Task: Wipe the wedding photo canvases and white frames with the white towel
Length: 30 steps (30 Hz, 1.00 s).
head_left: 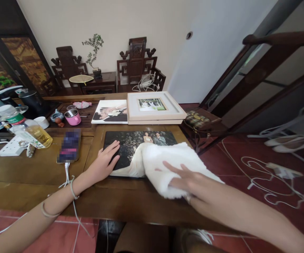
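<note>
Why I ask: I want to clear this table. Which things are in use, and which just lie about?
In use: white towel under the right hand; wedding print, with the left hand flat on it.
Lying about: phone, bottle of yellow liquid, pink cup, framed photo, second print, power strip.

Wooden table (36,172) with a dark photo print (131,144), phone (69,146), bottle (33,135) and power strip (11,147).

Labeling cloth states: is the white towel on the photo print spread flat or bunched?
Bunched: the white towel lies in thick folds under the right hand, over the photo print.
</note>
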Each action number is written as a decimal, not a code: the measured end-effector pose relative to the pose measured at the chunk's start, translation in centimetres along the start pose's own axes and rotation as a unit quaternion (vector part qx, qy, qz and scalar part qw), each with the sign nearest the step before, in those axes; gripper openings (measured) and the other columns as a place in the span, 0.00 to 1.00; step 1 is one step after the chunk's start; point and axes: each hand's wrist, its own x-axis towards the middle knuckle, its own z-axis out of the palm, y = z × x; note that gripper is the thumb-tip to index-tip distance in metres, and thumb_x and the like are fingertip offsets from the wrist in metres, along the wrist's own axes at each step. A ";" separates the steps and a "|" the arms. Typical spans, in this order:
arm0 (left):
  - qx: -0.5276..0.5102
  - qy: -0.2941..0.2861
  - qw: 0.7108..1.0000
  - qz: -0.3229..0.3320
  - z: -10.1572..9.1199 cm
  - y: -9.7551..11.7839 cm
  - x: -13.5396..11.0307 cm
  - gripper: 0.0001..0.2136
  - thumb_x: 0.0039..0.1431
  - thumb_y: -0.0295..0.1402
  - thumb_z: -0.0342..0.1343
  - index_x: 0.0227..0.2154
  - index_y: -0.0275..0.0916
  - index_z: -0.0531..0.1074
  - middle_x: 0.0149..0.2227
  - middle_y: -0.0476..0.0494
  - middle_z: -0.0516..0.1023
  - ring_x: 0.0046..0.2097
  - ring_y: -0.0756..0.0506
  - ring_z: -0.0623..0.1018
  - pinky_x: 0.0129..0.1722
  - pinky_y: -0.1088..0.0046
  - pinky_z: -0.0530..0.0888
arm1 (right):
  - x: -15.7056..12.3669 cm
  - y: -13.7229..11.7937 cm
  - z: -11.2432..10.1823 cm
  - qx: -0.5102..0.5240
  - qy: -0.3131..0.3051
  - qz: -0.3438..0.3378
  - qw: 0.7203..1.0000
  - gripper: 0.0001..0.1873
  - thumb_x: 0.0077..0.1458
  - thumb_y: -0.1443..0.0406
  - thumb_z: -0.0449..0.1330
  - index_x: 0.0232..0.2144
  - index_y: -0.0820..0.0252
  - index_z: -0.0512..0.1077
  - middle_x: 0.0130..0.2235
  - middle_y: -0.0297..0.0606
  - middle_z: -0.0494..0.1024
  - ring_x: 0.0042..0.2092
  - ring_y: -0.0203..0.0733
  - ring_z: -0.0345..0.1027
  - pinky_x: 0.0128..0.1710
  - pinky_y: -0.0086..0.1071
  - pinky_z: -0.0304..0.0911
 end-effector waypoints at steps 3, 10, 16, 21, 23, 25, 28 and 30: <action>0.003 0.002 1.000 -0.003 0.0 0.0 0.0 0.20 0.68 0.34 0.42 0.62 0.40 0.58 0.66 0.37 0.57 0.67 0.41 0.56 0.62 0.51 0.58 | -0.2 -1.2 0.2 0.004 -0.028 -0.036 0.999 0.30 0.41 0.79 0.48 0.42 0.51 0.74 0.64 0.30 0.61 0.67 0.51 0.45 0.65 0.47 0.49; 0.005 -0.011 1.000 -0.004 -0.2 0.1 0.0 0.20 0.68 0.35 0.41 0.62 0.39 0.58 0.66 0.37 0.57 0.67 0.42 0.55 0.62 0.51 0.58 | 5.8 0.9 -1.1 -0.009 0.017 -0.034 0.999 0.25 0.43 0.79 0.48 0.40 0.58 0.74 0.65 0.43 0.59 0.68 0.52 0.42 0.65 0.52 0.47; 0.010 -0.008 1.000 -0.005 -0.3 0.3 0.0 0.21 0.68 0.35 0.42 0.62 0.40 0.57 0.66 0.36 0.57 0.67 0.40 0.57 0.61 0.50 0.60 | 11.0 4.8 -0.6 -0.082 0.147 -0.037 0.985 0.25 0.46 0.78 0.47 0.46 0.65 0.71 0.61 0.54 0.66 0.68 0.55 0.42 0.62 0.61 0.44; 0.009 -0.012 1.000 -0.010 -0.1 0.3 -0.1 0.21 0.68 0.34 0.41 0.62 0.39 0.56 0.66 0.36 0.56 0.67 0.41 0.55 0.62 0.50 0.58 | 8.6 1.2 0.0 -0.075 0.105 -0.038 0.991 0.27 0.45 0.80 0.49 0.46 0.64 0.72 0.65 0.49 0.58 0.68 0.60 0.40 0.63 0.60 0.45; 0.009 -0.010 1.000 -0.013 -0.1 0.3 -0.1 0.21 0.68 0.34 0.41 0.62 0.40 0.57 0.66 0.36 0.56 0.67 0.41 0.56 0.62 0.50 0.58 | 6.4 -1.4 0.0 -0.050 0.044 -0.051 0.996 0.30 0.42 0.82 0.48 0.45 0.60 0.74 0.65 0.45 0.60 0.68 0.57 0.39 0.64 0.58 0.47; 0.011 -0.012 1.000 -0.016 -0.1 0.4 0.0 0.21 0.68 0.35 0.40 0.62 0.40 0.57 0.66 0.36 0.56 0.67 0.40 0.56 0.62 0.50 0.59 | 4.4 -3.7 -0.2 -0.023 -0.032 -0.067 0.997 0.32 0.39 0.83 0.48 0.43 0.58 0.76 0.65 0.42 0.60 0.68 0.56 0.41 0.64 0.56 0.48; 0.014 -0.018 1.000 -0.015 -0.3 0.5 0.0 0.21 0.69 0.34 0.39 0.62 0.40 0.57 0.66 0.36 0.56 0.67 0.40 0.56 0.61 0.49 0.58 | 3.0 -5.5 -0.3 0.007 -0.077 -0.099 0.992 0.31 0.39 0.82 0.49 0.42 0.57 0.76 0.66 0.39 0.58 0.68 0.56 0.42 0.64 0.56 0.48; 0.013 -0.023 1.000 -0.014 -0.3 0.5 0.0 0.21 0.69 0.33 0.39 0.62 0.40 0.57 0.66 0.37 0.55 0.67 0.40 0.55 0.62 0.49 0.58 | 3.4 -5.6 -0.5 0.006 -0.082 -0.091 0.992 0.30 0.41 0.81 0.50 0.43 0.57 0.75 0.65 0.40 0.60 0.68 0.56 0.43 0.64 0.56 0.48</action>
